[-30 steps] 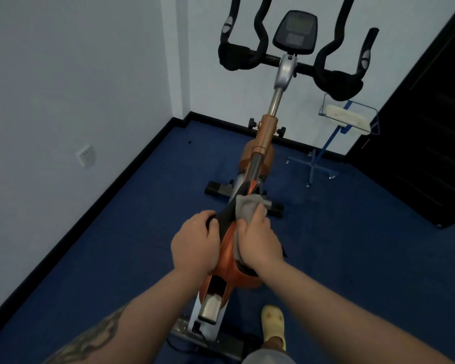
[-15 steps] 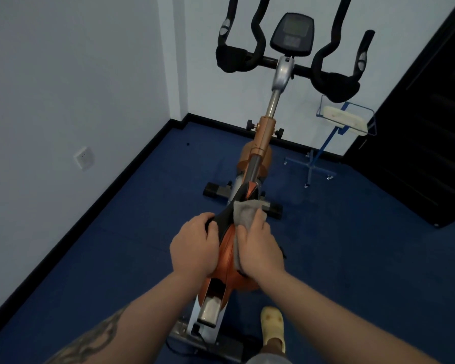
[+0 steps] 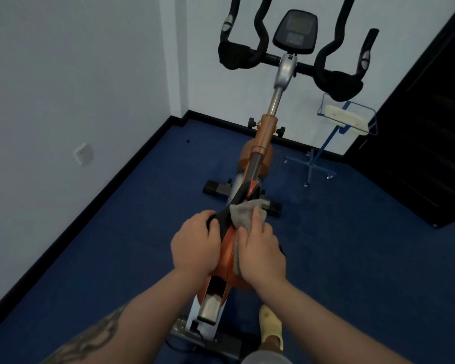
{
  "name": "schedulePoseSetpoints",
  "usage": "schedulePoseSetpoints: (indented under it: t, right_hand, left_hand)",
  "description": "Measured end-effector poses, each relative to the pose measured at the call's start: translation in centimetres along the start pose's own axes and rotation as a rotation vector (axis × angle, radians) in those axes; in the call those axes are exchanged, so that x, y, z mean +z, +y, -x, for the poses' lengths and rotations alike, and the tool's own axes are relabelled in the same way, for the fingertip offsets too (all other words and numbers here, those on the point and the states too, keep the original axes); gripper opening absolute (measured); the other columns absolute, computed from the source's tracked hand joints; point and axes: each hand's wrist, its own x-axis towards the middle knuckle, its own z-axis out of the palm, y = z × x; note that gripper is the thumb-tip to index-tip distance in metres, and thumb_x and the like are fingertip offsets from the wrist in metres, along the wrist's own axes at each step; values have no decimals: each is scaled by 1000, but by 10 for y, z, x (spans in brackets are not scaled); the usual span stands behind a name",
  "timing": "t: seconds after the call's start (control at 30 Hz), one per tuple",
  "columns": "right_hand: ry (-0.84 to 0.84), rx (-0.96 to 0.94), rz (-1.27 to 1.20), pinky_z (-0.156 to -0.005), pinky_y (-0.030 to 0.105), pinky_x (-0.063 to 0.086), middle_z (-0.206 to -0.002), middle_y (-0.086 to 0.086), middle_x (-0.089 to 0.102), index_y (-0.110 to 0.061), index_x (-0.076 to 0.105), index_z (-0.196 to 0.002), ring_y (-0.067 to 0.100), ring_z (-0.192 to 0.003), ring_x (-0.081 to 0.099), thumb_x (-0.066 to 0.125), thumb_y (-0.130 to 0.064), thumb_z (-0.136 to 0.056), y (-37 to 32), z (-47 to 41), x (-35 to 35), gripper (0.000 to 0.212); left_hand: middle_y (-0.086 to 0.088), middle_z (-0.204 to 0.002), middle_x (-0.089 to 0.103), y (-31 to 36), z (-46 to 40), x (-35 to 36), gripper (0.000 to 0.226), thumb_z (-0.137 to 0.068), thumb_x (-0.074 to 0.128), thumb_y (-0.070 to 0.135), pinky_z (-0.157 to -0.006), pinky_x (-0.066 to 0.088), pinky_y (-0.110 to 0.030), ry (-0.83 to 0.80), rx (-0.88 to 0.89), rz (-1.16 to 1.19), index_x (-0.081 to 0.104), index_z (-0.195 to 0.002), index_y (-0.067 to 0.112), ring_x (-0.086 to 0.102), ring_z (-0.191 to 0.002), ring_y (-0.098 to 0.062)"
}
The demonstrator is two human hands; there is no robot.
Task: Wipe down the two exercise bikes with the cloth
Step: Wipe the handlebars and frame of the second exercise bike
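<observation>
Grey cloth (image 3: 243,214) (crumpled) under right hand (image 3: 262,252) on orange bike (image 3: 227,254).

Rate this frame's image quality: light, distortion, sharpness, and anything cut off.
Head view: dim, even, bluish light, no glare; wide-angle bending bows the wall skirting; right hand, cloth and left hand fairly sharp on the orange bike frame; handlebars clipped by the top edge.
</observation>
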Motion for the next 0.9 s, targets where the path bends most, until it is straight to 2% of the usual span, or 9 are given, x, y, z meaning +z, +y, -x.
schedulePoseSetpoints:
  t: [0.1, 0.23, 0.3, 0.4, 0.5, 0.63, 0.7, 0.8, 0.9]
  right_hand:
    - [-68, 69, 3, -77, 38, 36, -148, 9, 34, -28, -10, -153, 29, -118, 48, 23, -43, -102, -9, -22, -1, 62]
    - [-167, 228, -68, -94, 40, 41, -160, 13, 15, -17, -16, -152, 35, -129, 44, 39, -30, -101, -24, -53, -8, 77]
    - [-161, 209, -51, -88, 38, 41, -159, 14, 17, -16, -13, -153, 34, -127, 46, 38, -31, -101, -22, -47, -8, 75]
    - [-82, 76, -17, -77, 36, 37, -150, 12, 32, -19, -5, -154, 29, -118, 49, 26, -40, -102, -7, -20, -1, 64]
    - [-67, 67, -22, -80, 37, 39, -148, 12, 34, -18, -1, -154, 29, -118, 49, 24, -42, -102, -3, -18, -2, 63]
    - [-160, 222, -58, -90, 38, 41, -158, 12, 21, -13, -5, -154, 34, -126, 47, 26, -35, -104, -21, -50, -9, 63]
    - [-149, 238, -73, -89, 37, 41, -158, 12, 21, -12, -4, -154, 34, -126, 47, 26, -34, -104, -23, -53, -9, 63]
    - [-88, 116, -29, -77, 36, 40, -149, 14, 35, -16, 0, -154, 31, -116, 53, 25, -39, -103, -11, -29, -5, 62]
    - [-11, 5, -31, -74, 35, 41, -139, 10, 43, -22, 5, -152, 26, -109, 54, 24, -44, -101, 1, -5, -3, 59]
  left_hand:
    - [9, -115, 65, 1, -1, 0, 31, -99, 43, 32, -75, 36, -25, -1, -5, -8, 61, -123, 26, 59, -102, -10]
    - [8, -117, 65, 0, -1, -1, 32, -99, 42, 32, -78, 43, -28, -12, -1, -5, 61, -124, 26, 60, -103, -12]
    - [8, -116, 65, 0, 0, 0, 32, -99, 42, 32, -77, 41, -27, -8, -1, 0, 61, -124, 26, 60, -103, -11]
    - [9, -115, 65, 0, 1, 0, 31, -99, 43, 32, -74, 37, -24, 8, 4, -1, 62, -123, 26, 59, -101, -9]
    - [9, -114, 66, 1, 0, 0, 31, -99, 43, 32, -74, 37, -25, 7, 4, 1, 62, -123, 26, 59, -100, -9]
    - [8, -117, 65, 1, 0, -1, 32, -99, 43, 32, -76, 39, -25, -4, 0, -9, 61, -125, 26, 60, -103, -11]
    - [8, -118, 65, 1, 0, -1, 32, -99, 42, 32, -76, 38, -25, -6, -2, -7, 61, -125, 26, 59, -104, -11]
    - [9, -117, 65, 2, 1, -1, 32, -99, 42, 32, -76, 37, -24, -10, 2, -2, 61, -125, 26, 59, -103, -9]
    - [9, -115, 65, 1, -1, -1, 32, -99, 43, 32, -76, 39, -25, -6, 5, 1, 61, -124, 26, 59, -101, -9]
